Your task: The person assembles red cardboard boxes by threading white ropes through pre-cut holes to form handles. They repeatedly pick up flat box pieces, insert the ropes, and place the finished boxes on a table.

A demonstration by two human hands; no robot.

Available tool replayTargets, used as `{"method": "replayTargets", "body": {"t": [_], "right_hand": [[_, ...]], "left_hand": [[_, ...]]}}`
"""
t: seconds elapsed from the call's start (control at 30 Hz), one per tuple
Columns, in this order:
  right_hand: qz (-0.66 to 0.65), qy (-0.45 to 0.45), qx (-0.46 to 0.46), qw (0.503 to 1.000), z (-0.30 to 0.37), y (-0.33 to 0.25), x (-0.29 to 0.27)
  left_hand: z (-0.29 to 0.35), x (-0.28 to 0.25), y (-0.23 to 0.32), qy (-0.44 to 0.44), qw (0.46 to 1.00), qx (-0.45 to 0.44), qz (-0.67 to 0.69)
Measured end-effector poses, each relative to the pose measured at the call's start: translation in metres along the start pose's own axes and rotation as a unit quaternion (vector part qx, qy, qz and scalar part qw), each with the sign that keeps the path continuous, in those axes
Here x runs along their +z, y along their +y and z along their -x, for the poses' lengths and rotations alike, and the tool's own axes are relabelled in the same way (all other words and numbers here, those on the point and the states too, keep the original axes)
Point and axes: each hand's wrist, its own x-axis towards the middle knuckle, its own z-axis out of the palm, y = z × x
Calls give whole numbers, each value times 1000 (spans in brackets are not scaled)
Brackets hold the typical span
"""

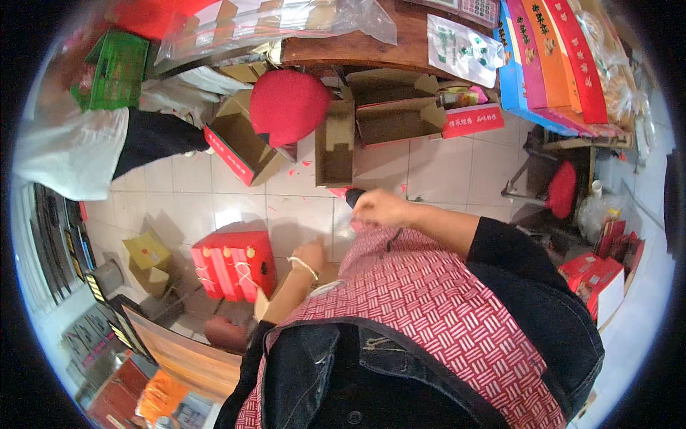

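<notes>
My right hand [384, 209] is in front of my body, fingers curled closed at the upper edge of the red-and-white patterned apron [429, 286] I wear. The cloth bunches up toward these fingers. Lower and to the left is my left hand [311, 252], a pale bracelet [304, 267] round its wrist. Motion smears its fingers, and nothing shows clearly in them. Left of that hand stand bright red gift boxes [232, 266], side by side, with pale string on them.
Open cardboard boxes [334, 154] stand on the tiled floor beside a red round stool [289, 107]. At left is another person's black trouser leg [153, 139]. A wooden table [343, 50] spans the back. Colourful cartons [550, 64] stack at right; red scraps litter the tiles.
</notes>
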Motion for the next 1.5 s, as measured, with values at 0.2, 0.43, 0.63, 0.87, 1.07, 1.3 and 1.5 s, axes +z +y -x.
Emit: {"method": "replayTargets", "body": {"t": [0.2,0.43,0.63,0.87,1.07,1.3,1.5], "right_hand": [[240,269,28,932,5,121,-127],[435,168,243,851,-84,152,-275],[552,185,221,783,-226,207,-345],[605,65,207,766,-274,252,-357],[639,53,74,763,-233,305,-354],[608,17,68,790,-139,250,-273],[592,76,34,801,-106,211,-216]], "left_hand": [[-2,106,10,12,971,-128,202],[-127,118,32,122,941,-257,183],[-321,110,28,54,951,-271,138],[-400,143,29,-43,929,-326,168],[-339,174,65,-13,929,-289,230],[-173,179,118,129,821,-362,421],[-76,184,163,256,740,-427,452]]}}
